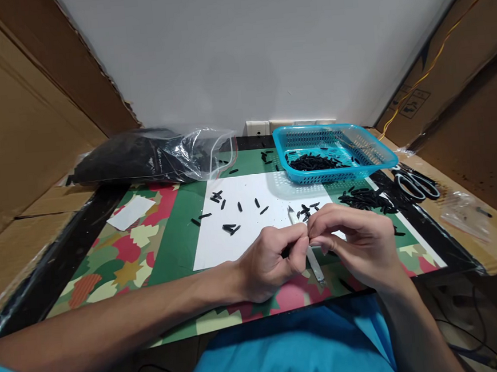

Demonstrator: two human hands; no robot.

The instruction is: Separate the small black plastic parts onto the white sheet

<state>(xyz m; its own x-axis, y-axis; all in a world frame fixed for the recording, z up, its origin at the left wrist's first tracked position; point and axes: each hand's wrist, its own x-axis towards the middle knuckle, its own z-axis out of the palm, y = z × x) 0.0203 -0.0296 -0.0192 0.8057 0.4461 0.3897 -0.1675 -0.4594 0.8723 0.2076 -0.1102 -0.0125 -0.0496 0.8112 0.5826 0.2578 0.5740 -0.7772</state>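
My left hand (275,261) and my right hand (356,240) meet fingertip to fingertip above the front of the table. Both are pinched closed; a bit of something black shows inside the left fist, but what either holds is too small and hidden to name. Under them lies a white craft knife (315,265), its blade end pointing away from me. Small black elongated pieces (240,207) are scattered over a white paper sheet (210,246). A denser pile of black pieces (368,199) lies right of my right hand.
A blue plastic basket (337,174) with many black pieces stands at the back right. A zip bag (143,157) full of black material lies back left. Scissors (416,184) and a small clear bag (465,212) lie at right. A white paper scrap (130,212) is left.
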